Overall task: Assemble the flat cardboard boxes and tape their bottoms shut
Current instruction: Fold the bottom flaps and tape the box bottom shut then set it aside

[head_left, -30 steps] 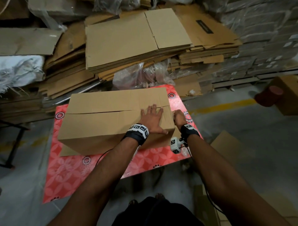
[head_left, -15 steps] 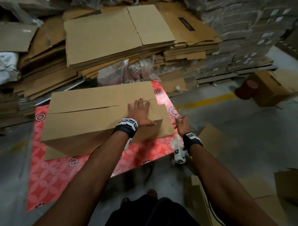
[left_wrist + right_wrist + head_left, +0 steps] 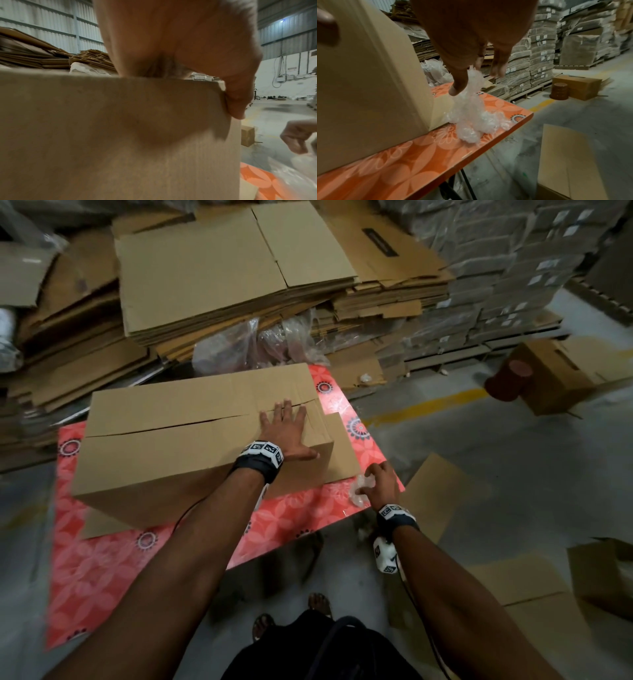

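A brown cardboard box (image 3: pixel 171 446) stands on the red floral table (image 3: pixel 102 559), its two top flaps folded in with a seam between them. My left hand (image 3: pixel 286 429) lies flat with spread fingers on the flaps at the box's right end. In the left wrist view its thumb (image 3: pixel 238 102) hooks over the box's (image 3: pixel 102 135) right corner. My right hand (image 3: pixel 378 484) is at the table's right edge, beside the box. It pinches a wad of crumpled clear plastic (image 3: pixel 471 115) whose lower part rests on the table. No tape roll is in view.
Stacks of flat cardboard boxes (image 3: pixel 222 268) fill the space behind the table. An assembled box (image 3: pixel 555 378) and a dark red round stool (image 3: pixel 510 378) stand on the floor at right. Flat cardboard (image 3: pixel 442 494) lies on the floor beside the table's right edge.
My right hand left the box's right end, came back toward the table's near right edge and took hold of the plastic wad. The left hand stayed flat on the flaps.
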`<state>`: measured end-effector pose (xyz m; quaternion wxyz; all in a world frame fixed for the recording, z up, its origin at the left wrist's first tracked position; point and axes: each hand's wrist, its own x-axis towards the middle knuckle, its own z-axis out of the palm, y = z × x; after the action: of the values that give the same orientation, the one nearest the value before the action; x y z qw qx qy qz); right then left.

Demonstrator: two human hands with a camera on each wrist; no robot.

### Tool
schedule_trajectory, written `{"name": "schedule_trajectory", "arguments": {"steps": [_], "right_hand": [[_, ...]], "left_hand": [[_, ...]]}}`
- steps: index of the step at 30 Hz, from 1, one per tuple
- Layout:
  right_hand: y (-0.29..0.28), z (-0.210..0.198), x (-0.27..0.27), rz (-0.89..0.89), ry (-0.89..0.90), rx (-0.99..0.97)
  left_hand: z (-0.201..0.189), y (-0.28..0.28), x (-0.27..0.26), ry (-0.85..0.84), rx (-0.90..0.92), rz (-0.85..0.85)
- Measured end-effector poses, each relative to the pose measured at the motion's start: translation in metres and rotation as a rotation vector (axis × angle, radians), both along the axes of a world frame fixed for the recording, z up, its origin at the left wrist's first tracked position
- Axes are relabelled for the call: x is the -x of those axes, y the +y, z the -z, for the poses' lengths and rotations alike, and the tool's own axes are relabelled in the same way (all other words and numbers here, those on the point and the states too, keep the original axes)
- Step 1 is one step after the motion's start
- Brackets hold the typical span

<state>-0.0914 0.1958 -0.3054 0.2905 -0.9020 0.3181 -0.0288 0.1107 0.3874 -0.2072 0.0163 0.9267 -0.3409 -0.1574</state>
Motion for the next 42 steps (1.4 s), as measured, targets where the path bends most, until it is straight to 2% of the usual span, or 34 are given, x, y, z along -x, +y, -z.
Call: {"name": "schedule_trajectory", "arguments": {"steps": [3, 10, 14, 19, 24, 30, 37, 42], "right_hand": [[0.008, 0.003, -0.005, -0.06, -0.03, -0.04], [0.012, 0.013, 0.001, -0.062, -0.07, -0.029], [0.005, 0.01, 0.001, 0.054, -0.053, -0.116], [0.001, -0.007, 0.002, 0.181, -0.124, -0.072], [0.003, -0.021, -0.006, 0.198, -0.175, -0.115], [0.011, -0.026, -0.046, 0.138, -0.306, -0.193], [0.043, -0.062, -0.103, -0.058, -0.464, -0.455], [0.059, -0.066, -0.121, -0.112, -0.366, -0.536]], "left_hand": [[0.001, -0.001, 0.0, 0.004, 0.005, -0.005], [0.0, -0.001, 0.002, 0.014, 0.016, -0.007], [0.001, -0.001, 0.001, 0.018, 0.019, -0.007], [0.001, -0.001, 0.001, 0.015, 0.026, -0.006], [-0.003, -0.001, 0.002, 0.002, 0.016, -0.018], [-0.008, 0.002, 0.006, -0.013, -0.002, 0.001], [-0.02, 0.022, 0.002, -0.025, 0.024, 0.067], [-0.032, 0.055, -0.006, 0.033, 0.054, 0.118]]}}
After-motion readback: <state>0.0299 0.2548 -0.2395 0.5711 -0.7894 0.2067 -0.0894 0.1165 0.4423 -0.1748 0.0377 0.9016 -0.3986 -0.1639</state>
